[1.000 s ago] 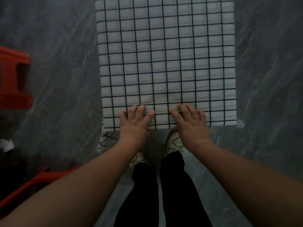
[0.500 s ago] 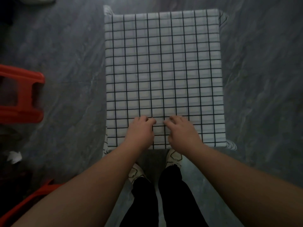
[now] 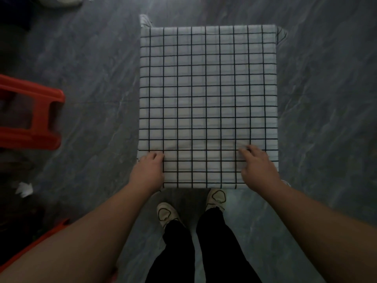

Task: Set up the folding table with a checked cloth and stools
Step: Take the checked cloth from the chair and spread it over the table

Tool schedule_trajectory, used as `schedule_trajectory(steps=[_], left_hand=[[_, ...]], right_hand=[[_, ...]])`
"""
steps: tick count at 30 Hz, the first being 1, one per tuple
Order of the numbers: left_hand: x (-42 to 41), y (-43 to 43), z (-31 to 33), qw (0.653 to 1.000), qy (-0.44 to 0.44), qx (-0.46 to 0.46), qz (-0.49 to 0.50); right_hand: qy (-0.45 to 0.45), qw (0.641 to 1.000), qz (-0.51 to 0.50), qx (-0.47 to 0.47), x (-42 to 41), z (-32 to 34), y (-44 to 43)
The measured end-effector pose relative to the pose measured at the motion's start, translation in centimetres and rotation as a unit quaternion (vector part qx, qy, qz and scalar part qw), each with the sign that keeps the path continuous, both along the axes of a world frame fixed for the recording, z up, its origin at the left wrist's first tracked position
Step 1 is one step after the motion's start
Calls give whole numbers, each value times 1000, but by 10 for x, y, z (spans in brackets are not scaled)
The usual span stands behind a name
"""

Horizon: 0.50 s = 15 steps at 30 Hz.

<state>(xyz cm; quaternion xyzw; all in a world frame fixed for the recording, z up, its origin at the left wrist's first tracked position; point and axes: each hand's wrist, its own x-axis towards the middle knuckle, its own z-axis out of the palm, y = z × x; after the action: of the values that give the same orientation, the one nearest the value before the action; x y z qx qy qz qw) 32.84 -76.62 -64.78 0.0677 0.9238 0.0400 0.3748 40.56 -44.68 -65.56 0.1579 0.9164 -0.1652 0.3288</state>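
Your checked cloth (image 3: 208,88) is spread flat over the folding table (the top itself is totally hidden under it). The grid lines run pretty square to the edges. At the far left corner a bit of cloth pokes out past the edge, and the far right corner droops over the side.

Your left hand (image 3: 148,172) sits right on the near left corner with its fingers curled down onto the fabric. I can't tell if it's actually pinching or just pressing. Your right hand (image 3: 258,168) is near the right corner, fingers loosely bent, fingertips pressing on the cloth. There's a small pucker in the fabric just beside them.

Room-wise, the grey floor (image 3: 326,99) is open along the whole right side and past the far end. On the left a red stool (image 3: 30,117) stands well apart from the table edge, and another red stool (image 3: 40,235) peeks out under your left forearm. Your shoes (image 3: 166,214) are at the near edge, one toe just under the overhang.
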Motion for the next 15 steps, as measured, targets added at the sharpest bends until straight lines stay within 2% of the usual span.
schedule_trajectory(steps=[2, 5, 11, 15], left_hand=[[-2, 5, 13, 1000, -25, 1, 6], [-5, 15, 47, 999, -25, 26, 27], [-13, 23, 163, 997, 27, 63, 26], [-18, 15, 253, 992, 93, 87, 5]], right_hand=[[-27, 999, -16, -34, -8, 12, 1], [-39, 998, -19, -35, -21, 46, -1], [15, 1000, -18, -17, -35, 166, -16], [97, 995, 2, -1, -36, 262, -31]])
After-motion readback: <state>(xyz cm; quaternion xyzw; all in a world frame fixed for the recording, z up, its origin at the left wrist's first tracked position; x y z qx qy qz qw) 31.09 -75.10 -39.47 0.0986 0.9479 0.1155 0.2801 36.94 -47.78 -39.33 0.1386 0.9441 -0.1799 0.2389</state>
